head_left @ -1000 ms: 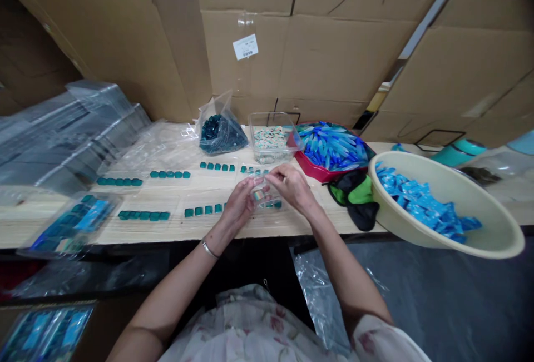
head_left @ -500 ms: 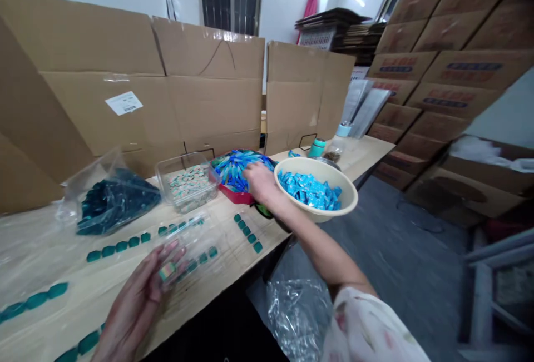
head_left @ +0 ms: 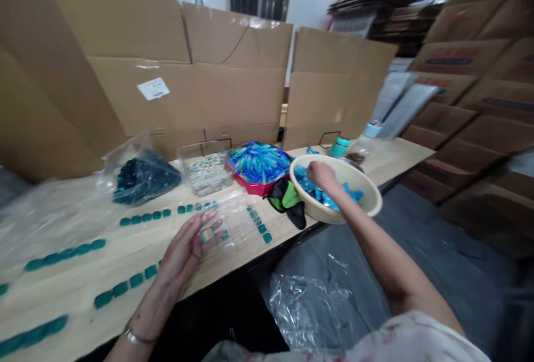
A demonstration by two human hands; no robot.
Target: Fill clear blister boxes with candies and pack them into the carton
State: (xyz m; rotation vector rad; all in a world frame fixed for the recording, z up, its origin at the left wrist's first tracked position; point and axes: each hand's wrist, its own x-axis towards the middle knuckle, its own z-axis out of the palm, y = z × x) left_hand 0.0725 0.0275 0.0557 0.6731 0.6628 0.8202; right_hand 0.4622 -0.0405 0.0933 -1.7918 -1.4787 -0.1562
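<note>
Cartons (head_left: 187, 89) stand along the back of the table (head_left: 54, 295), with more stacked at 2 o'clock. Clock read from the table's middle, 12 at the cartons.

The basin (head_left: 371, 198) sits at 3 o'clock, at the front edge, with packets (head_left: 319, 195) of blue foil inside. Red tray (head_left: 254, 187) of blue pieces at 1 o'clock; clear tub (head_left: 206, 172) at 12; bag (head_left: 144, 181) of dark teal tiles at 11. Cloth (head_left: 287, 201), black and green, lies between tray and basin. A clear sheet (head_left: 237, 223) lies flat at the centre, with rows of teal tiles (head_left: 137, 279) on the wood at 8 and 9 o'clock.

Right hand (head_left: 321, 175) is down in the basin, fingers curled among the packets; whether it grasps any cannot be told. Left hand (head_left: 183, 253) lies open over the sheet, fingers spread, not clenched. A small striped piece (head_left: 207, 234) sits against its fingers; whether it is gripped or only resting cannot be told.

Risks, judged: weight on the basin rim could tip it off the edge and spill packets to the floor. The piece may slip from the open hand. A wrist dragged across the table could scatter the loose tile rows or shift the sheet
</note>
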